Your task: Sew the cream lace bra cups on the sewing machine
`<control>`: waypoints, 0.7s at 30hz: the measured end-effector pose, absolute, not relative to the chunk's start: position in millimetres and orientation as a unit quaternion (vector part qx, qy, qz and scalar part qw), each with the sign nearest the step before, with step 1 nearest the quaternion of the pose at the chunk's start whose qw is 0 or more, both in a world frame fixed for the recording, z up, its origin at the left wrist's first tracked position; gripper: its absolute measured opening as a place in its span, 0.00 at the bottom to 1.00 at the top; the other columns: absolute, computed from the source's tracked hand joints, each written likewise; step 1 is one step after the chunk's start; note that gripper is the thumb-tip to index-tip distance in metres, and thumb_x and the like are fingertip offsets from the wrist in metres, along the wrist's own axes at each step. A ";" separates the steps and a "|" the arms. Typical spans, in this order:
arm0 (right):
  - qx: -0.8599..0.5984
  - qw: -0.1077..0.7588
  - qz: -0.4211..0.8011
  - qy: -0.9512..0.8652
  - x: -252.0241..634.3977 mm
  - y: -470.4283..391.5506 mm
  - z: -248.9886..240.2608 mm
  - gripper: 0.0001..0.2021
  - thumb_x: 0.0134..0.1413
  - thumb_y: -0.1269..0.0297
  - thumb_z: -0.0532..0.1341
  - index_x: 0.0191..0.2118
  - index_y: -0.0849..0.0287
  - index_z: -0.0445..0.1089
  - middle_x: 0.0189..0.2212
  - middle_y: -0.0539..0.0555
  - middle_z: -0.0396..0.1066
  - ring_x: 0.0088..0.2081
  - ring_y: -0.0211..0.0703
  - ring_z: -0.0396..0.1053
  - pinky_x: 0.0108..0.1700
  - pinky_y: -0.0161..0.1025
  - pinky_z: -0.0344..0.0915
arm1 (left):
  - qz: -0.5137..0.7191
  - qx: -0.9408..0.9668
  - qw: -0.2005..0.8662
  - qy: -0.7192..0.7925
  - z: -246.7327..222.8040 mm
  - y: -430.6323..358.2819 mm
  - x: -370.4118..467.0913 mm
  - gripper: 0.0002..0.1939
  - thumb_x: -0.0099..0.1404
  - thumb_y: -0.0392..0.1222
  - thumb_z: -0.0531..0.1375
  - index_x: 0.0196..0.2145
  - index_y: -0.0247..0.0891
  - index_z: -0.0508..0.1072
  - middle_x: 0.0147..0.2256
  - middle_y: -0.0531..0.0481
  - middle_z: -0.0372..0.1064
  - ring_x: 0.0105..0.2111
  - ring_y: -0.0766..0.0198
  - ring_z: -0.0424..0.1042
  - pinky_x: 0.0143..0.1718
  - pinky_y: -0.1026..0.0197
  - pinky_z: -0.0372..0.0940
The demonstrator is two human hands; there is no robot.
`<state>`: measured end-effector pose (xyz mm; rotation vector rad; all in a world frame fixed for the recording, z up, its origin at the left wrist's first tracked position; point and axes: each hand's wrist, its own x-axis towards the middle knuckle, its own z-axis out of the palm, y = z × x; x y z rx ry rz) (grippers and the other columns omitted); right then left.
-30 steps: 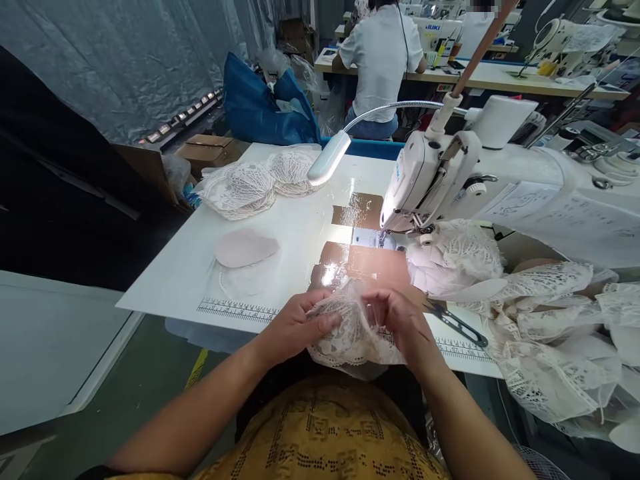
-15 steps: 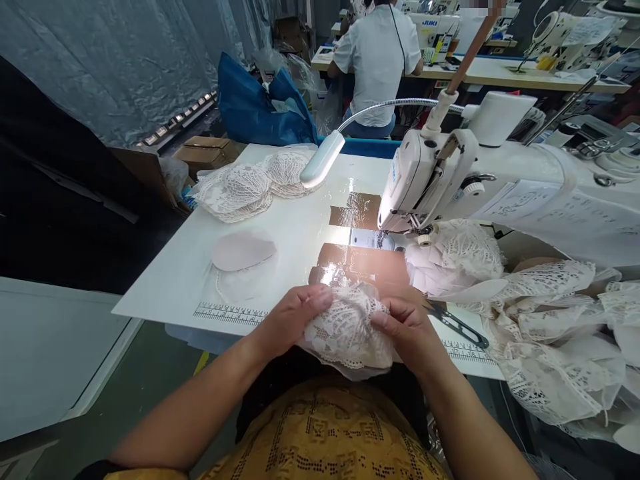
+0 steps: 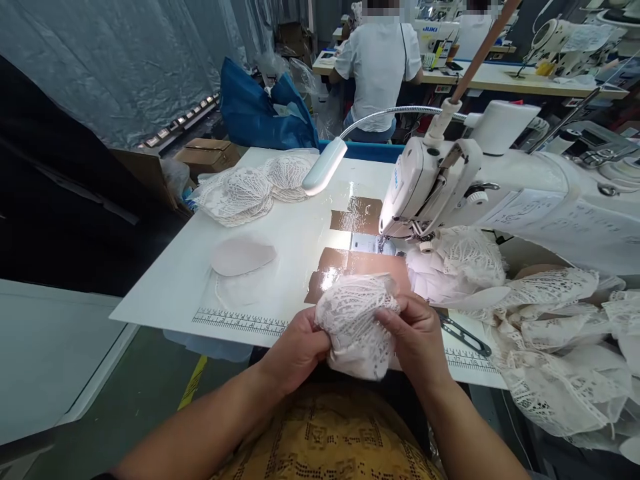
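Note:
A white lace bra cup (image 3: 356,327) is stretched between my two hands, above the front edge of the sewing table. My left hand (image 3: 300,347) pinches its left edge with the thumb on top. The fingers of my right hand (image 3: 415,333) are closed on its right edge. Beyond the cup stands the white sewing machine (image 3: 415,180), its needle area lit by a lamp (image 3: 325,167). Partly behind my right hand lies a pair of dark scissors (image 3: 465,333).
A pale cup pad (image 3: 243,256) lies on the left of the white tabletop (image 3: 170,267), with stacked lace cups (image 3: 240,193) behind it. More lace pieces (image 3: 555,360) are heaped at the right. A co-worker (image 3: 377,73) sits beyond a blue bag (image 3: 260,107).
The lace cup has been turned and its top raised. My left hand has shifted down to its lower left edge, while my right hand keeps hold of the right side.

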<state>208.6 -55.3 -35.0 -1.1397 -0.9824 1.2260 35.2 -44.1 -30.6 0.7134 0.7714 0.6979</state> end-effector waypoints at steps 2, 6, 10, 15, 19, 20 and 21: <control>-0.474 0.598 0.538 -0.359 210.2 -56.9 -37.8 0.13 0.43 0.59 0.70 0.20 0.57 0.67 0.21 0.46 0.65 0.25 0.36 0.61 0.29 0.34 0.62 | 0.322 0.340 0.804 0.367 -32.4 -42.6 28.5 0.06 0.53 0.33 0.64 0.32 0.34 0.74 0.26 0.50 0.72 0.29 0.63 0.70 0.31 0.62 0.64; -0.467 0.628 0.545 -0.300 215.6 -56.2 -37.4 0.11 0.42 0.60 0.71 0.23 0.55 0.69 0.22 0.45 0.68 0.25 0.35 0.63 0.31 0.34 0.65 | 0.318 0.408 0.771 0.373 -31.8 -36.4 -0.9 0.12 0.56 0.33 0.62 0.19 0.35 0.63 0.17 0.57 0.60 0.18 0.72 0.57 0.21 0.68 0.56; -0.444 0.558 0.589 -0.380 214.7 -54.3 -31.5 0.07 0.45 0.62 0.70 0.31 0.54 0.74 0.27 0.48 0.73 0.29 0.38 0.69 0.33 0.36 0.67 | 0.366 0.583 0.591 0.420 -15.9 -23.2 -23.8 0.12 0.59 0.36 0.62 0.42 0.40 0.71 0.43 0.47 0.69 0.41 0.61 0.68 0.42 0.61 0.65; -0.420 0.452 0.578 -0.535 203.3 -53.1 -25.1 0.04 0.52 0.63 0.65 0.35 0.54 0.74 0.29 0.49 0.74 0.30 0.39 0.69 0.34 0.36 0.66 | 0.215 0.705 0.565 0.371 1.7 -9.2 -9.4 0.30 0.56 0.46 0.66 0.55 0.41 0.65 0.48 0.45 0.67 0.46 0.54 0.68 0.45 0.56 0.66; -0.463 0.468 0.452 -0.602 203.9 -47.2 -20.6 0.05 0.55 0.63 0.63 0.30 0.56 0.73 0.30 0.50 0.73 0.31 0.40 0.69 0.34 0.36 0.65 | 0.171 0.736 0.554 0.349 0.2 -6.0 8.1 0.10 0.63 0.45 0.59 0.37 0.35 0.70 0.31 0.52 0.66 0.30 0.66 0.65 0.30 0.66 0.61; -0.469 0.473 0.424 -0.613 205.1 -45.6 -19.4 0.06 0.55 0.64 0.62 0.28 0.56 0.72 0.30 0.51 0.73 0.32 0.40 0.69 0.34 0.37 0.65 | 0.171 0.744 0.546 0.345 -0.2 -5.6 10.4 0.09 0.63 0.44 0.59 0.36 0.35 0.70 0.30 0.53 0.65 0.29 0.67 0.64 0.29 0.66 0.59; -0.476 0.476 0.400 -0.622 206.4 -44.1 -18.2 0.06 0.54 0.65 0.62 0.27 0.56 0.71 0.30 0.51 0.73 0.32 0.40 0.69 0.34 0.37 0.65 | 0.170 0.750 0.543 0.338 -0.2 -5.0 11.7 0.09 0.64 0.44 0.59 0.35 0.35 0.70 0.30 0.53 0.64 0.29 0.67 0.63 0.29 0.66 0.58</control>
